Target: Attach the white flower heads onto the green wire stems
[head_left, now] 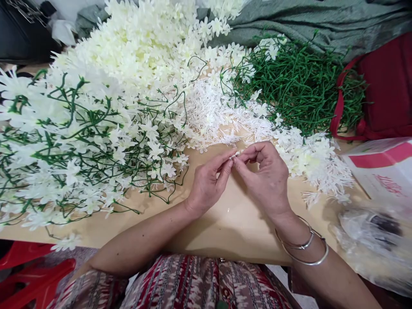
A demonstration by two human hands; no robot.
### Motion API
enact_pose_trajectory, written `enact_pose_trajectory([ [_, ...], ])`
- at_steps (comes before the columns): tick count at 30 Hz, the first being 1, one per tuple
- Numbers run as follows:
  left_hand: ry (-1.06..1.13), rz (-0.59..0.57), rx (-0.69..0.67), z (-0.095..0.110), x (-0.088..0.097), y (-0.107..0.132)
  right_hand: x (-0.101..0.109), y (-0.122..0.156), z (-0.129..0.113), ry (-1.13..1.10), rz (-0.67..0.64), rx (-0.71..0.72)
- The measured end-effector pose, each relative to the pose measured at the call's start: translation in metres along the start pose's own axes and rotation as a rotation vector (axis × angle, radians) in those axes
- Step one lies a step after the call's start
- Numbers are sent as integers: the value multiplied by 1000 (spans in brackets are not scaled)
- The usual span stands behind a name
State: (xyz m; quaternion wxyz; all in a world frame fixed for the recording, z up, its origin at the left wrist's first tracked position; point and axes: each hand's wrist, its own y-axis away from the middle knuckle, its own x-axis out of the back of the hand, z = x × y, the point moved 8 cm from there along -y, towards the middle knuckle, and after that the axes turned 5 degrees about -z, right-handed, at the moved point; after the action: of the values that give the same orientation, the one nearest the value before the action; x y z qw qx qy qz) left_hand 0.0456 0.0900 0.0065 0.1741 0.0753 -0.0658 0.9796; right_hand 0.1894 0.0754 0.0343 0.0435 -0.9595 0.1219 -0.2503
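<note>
My left hand (209,180) and my right hand (265,176) meet above the table, fingertips pinched together. Between them is a small white flower piece (236,155), mostly covered by the fingers. Just beyond the fingertips lies a spread of thin white plastic stamens (209,107). To the left are white artificial flowers on green stems (106,154), heaped up to the table's front edge. Loose white flower heads (141,56) form a tall pile behind. A tangle of bare green plastic stems (299,86) sits at the back right.
At the right are a dark red bag (388,81), a white and pink box (380,161) and a clear plastic bag (370,231) with something dark inside. Grey-green cloth (305,19) lies along the back. Red plastic stools (38,279) stand below the table at left.
</note>
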Motion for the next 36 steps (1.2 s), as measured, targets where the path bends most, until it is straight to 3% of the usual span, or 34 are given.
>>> enact_pose_trajectory([
  [7,10,32,-28,3,2,0,-5,-3,8,-148,-61,-36],
  [14,198,41,105,-15,3,-7,2,-3,3,-114,34,1],
  [19,279,49,139,-18,6,-11,2,-3,2,-144,-63,13],
  [25,287,104,160,-18,10,-11,14,-8,-6,75,-137,71],
  [29,334,96,128,-17,6,-10,10,-8,-16,51,-139,158],
  [36,323,36,123,-16,2,-9,2,-3,-23,165,-53,284],
])
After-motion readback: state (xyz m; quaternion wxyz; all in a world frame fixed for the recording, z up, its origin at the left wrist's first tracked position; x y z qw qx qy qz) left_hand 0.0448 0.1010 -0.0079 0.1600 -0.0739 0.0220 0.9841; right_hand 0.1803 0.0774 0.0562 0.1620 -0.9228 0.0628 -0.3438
